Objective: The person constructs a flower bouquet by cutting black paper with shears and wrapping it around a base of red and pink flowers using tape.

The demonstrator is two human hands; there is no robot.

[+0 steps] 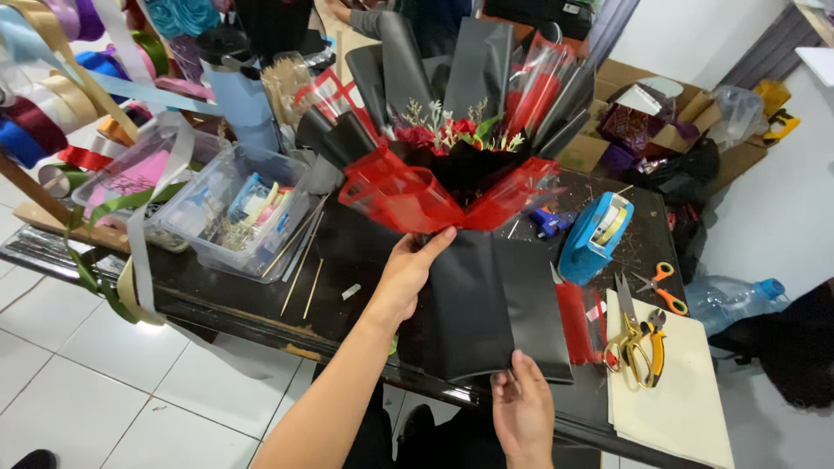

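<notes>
Head view of a florist's table (261, 300). A wrapped bouquet (460, 217) lies near the middle of the table, its long axis running from about 6 o'clock, at the near edge, to 12 o'clock. The flower head, with red blooms and pale green sprigs, points away toward 12 o'clock. The narrow stem end, covered by a black wrapping sheet (486, 304), points back toward the person.

The left hand (407, 276) lies at the 9 o'clock side of the wrap, fingers extended and close together, fingertips touching the fold just under the red cellophane collar (400, 198). The right hand (521, 406) is at 6 o'clock, pinching the lower edge of the black sheet between thumb and fingers.

Hazards, as judged from this arrangement:
- The sheet appears to be held only by the two hands, so a loosened pinch could let it spring open and the layers slide apart.
- Too much pressure from the left hand could crease the paper or crumple the red collar.
- The stem end reaches the table edge, so a pull toward 6 o'clock could tip the bouquet off.
- Scissors (638, 343) and a blue tape dispenser (595, 234) lie at 3 o'clock, near enough for a swinging corner of the wrap to snag.

A clear box (234, 217) of supplies stands at 10 o'clock.
</notes>
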